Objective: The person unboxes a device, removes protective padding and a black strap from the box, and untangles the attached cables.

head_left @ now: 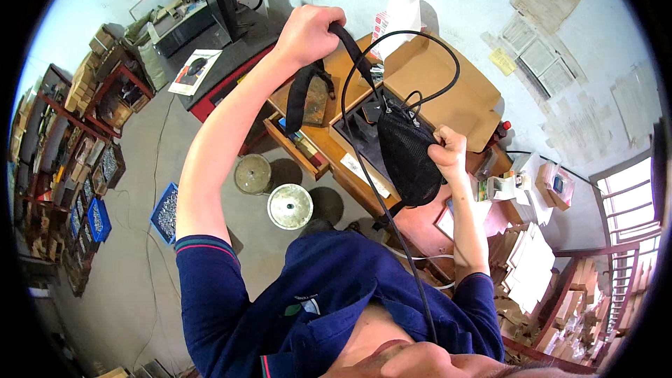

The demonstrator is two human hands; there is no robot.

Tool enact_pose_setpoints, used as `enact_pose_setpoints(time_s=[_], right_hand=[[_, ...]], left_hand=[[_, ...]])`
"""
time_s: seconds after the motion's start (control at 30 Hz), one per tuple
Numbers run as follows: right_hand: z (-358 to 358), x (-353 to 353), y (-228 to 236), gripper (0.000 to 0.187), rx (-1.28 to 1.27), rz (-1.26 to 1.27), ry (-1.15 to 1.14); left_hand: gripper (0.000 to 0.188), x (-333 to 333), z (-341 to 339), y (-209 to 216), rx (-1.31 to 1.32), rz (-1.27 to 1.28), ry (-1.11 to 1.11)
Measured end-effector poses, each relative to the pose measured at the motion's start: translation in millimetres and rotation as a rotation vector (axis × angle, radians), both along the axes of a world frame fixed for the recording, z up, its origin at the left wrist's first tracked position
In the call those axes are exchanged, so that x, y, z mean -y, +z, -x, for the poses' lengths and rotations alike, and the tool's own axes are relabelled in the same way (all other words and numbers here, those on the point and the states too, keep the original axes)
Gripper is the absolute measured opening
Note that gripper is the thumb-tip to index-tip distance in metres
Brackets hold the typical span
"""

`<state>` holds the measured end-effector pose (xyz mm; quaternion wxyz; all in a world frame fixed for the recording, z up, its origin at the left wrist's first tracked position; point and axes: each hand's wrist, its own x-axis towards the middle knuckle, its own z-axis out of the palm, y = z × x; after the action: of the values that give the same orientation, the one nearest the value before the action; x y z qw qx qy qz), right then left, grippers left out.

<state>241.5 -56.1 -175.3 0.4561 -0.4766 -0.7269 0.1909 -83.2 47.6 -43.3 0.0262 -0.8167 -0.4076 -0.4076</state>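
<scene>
My left hand (308, 31) is raised at the upper middle, its fingers closed round a wide black strap (355, 56). The strap runs down to a black mesh bag (408, 157) above the desk. At the bag's right side my right hand (448, 150) grips its edge between thumb and fingers. Another padded black strap (299, 98) hangs to the left of the bag. A black cable (345, 105) loops above the bag and runs down across my chest. Behind the bag, an open cardboard box (448, 80) has its flap raised; black material shows inside.
The wooden desk (343, 63) has an open drawer (297, 147) on its left. Two round stools (290, 206) stand on the floor nearby. Papers (518, 266) and small boxes are stacked at the right. A monitor (213, 3) stands at the upper left, and blue bins (165, 213) lie left.
</scene>
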Motion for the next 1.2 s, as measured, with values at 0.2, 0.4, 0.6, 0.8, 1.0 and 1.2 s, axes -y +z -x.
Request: enact_pose_setpoints(time_s=[0.2,0.4,0.6,0.8,1.0,1.2], right_hand=[[26,8,-12,0.016,-0.099,-0.004,0.018],[54,15,-25,0.016,-0.183,-0.049,0.031],[63,28,-23,0.015,-0.124,-0.085,-0.031],[51,32,-27,0.016,-0.063,-0.036,-0.003],[41,31,-14,0.018,0.012,0.031,-0.019],[23,25,-13,0.017,0.065,0.033,-0.042]], left_hand=[[0.021,20,20,10,0.041,-0.134,-0.053],[0.021,35,63,15,-0.222,-0.361,-0.069],[0.020,41,104,20,-0.329,-0.438,-0.042],[0.020,60,132,22,-0.547,-0.449,-0.146],[0.023,99,149,-14,-0.280,0.355,-0.084],[0.038,141,146,-47,0.249,1.246,-0.329]])
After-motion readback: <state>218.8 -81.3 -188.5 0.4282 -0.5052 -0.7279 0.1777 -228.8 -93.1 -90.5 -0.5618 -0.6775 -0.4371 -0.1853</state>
